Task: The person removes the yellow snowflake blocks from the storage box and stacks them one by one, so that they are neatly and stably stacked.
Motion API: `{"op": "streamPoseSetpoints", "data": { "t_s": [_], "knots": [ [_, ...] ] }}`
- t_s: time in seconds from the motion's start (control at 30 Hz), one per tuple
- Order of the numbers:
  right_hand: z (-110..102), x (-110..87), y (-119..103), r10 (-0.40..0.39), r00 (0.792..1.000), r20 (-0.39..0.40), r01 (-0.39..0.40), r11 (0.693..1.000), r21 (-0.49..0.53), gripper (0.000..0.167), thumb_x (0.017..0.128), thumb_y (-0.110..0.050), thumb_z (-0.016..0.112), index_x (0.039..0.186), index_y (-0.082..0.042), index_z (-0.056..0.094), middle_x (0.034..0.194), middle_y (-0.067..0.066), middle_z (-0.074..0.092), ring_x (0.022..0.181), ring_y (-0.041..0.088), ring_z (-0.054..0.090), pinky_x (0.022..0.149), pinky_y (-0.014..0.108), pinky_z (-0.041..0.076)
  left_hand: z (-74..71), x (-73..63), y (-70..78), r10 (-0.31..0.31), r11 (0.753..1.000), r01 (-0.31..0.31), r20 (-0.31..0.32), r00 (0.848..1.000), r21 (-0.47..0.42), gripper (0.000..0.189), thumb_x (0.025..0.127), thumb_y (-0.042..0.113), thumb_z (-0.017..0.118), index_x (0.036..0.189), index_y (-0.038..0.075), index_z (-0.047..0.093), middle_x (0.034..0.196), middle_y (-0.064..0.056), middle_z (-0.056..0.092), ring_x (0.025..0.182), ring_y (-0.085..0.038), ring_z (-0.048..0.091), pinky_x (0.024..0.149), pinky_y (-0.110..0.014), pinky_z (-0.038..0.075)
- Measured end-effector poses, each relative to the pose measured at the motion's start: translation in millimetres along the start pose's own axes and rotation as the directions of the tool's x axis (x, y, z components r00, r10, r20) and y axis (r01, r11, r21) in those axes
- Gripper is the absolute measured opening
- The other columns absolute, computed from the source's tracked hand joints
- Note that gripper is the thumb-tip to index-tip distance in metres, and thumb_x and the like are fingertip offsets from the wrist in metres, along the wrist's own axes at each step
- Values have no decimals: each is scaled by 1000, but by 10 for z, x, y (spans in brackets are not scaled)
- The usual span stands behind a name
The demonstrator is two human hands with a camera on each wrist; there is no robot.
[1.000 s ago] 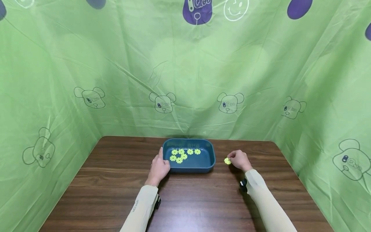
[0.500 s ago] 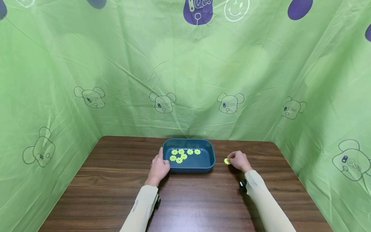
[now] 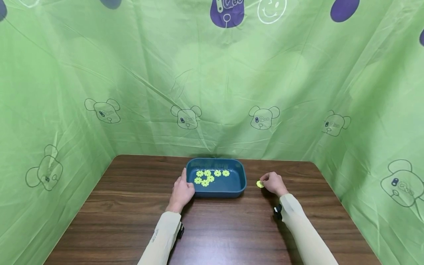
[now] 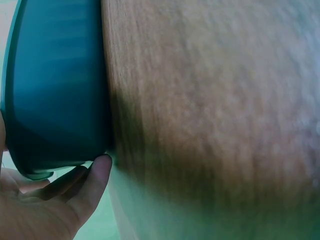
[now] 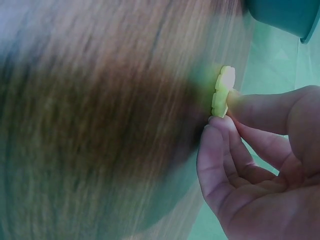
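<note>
At the left end of the blue plastic basin is my left hand. Its index finger lies along the basin's rim, while other fingers touch the outer wall in the left wrist view. Several yellow-green flower-shaped pieces lie flat on the basin floor. To the right of the basin, my right hand pinches another yellow-green flower-shaped piece at its fingertips, close to the tabletop. In the right wrist view this piece stands edge-on, partly covered by a fingertip.
The dark wood table carries the basin near its far edge. Green printed cloth hangs behind the table and on both sides. Each forearm wears a small dark device at the wrist.
</note>
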State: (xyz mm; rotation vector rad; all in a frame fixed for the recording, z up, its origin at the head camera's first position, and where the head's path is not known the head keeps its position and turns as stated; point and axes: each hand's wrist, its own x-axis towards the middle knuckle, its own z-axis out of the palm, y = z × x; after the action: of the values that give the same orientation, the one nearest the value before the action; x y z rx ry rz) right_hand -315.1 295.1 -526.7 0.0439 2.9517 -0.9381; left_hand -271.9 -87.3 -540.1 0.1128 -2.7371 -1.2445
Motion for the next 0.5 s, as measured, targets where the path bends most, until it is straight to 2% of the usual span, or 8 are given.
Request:
{"op": "streamPoseSetpoints", "data": {
  "t_s": [0.5],
  "knots": [
    [1, 18, -10, -18, 1000, -13, 18, 999, -27, 15, 88, -5, 65, 97, 1, 76, 92, 14, 74, 87, 29, 66, 84, 47, 53, 11, 10, -11, 0, 1000, 0, -10, 1000, 0, 74, 93, 14, 49, 162, 8, 23, 148, -27, 49, 132, -42, 53, 106, -56, 45]
  ]
}}
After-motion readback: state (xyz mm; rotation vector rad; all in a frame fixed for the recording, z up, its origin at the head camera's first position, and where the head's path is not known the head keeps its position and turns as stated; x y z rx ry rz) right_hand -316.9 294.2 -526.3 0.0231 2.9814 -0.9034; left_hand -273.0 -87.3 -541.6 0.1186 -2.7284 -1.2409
